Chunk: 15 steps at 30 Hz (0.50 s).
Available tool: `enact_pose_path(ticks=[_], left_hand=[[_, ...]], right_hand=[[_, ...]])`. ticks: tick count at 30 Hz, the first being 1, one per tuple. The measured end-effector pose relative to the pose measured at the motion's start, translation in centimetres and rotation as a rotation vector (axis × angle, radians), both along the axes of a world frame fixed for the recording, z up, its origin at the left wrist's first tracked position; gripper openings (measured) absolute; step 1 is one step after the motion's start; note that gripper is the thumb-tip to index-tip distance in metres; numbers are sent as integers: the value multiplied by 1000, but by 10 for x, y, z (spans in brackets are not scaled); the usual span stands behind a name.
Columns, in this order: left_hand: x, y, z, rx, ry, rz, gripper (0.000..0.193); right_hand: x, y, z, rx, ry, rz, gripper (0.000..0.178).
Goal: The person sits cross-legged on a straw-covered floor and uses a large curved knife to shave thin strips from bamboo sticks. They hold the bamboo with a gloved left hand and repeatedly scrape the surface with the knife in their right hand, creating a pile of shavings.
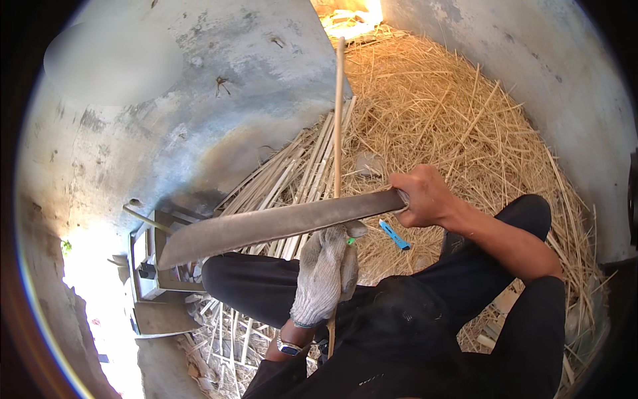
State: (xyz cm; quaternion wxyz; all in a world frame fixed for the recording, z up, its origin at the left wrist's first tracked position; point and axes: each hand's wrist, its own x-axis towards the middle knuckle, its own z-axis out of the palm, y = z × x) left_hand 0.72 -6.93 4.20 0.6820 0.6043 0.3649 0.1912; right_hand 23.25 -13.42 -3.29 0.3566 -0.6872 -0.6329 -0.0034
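Observation:
My right hand (425,196) is bare and closed round the handle end of a long, broad machete (279,223). The blade reaches to the left, across a thin, light wooden stick (339,126); whether they touch I cannot tell. My left hand (320,272), in a pale knitted glove, is closed round the lower part of that stick just below the blade. The stick stands nearly upright in the picture, its far end by the wall. A small green spot shows at the glove's fingers. On the straw right of the glove lies a blue utility knife (394,235).
Split wooden strips (292,163) lie in a pile beyond my left knee. Loose straw (438,106) covers the floor ahead and right. A wooden box frame (156,259) stands at left, beside a bright opening. Grey walls (219,60) close in both sides. My legs are folded in front.

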Motion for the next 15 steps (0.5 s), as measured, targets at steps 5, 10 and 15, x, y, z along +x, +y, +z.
enact_pose_path(ticks=[5, 10, 15], left_hand=[[8, 5, -6, 14, -4, 52, 30], [1, 1, -23, -150, 13, -22, 35], [0, 4, -34, 355, 131, -185, 29]], right_hand=[[6, 19, -5, -63, -49, -157, 22], [76, 57, -8, -251, 159, -442, 20], [95, 51, 11, -252, 128, -479, 22]])
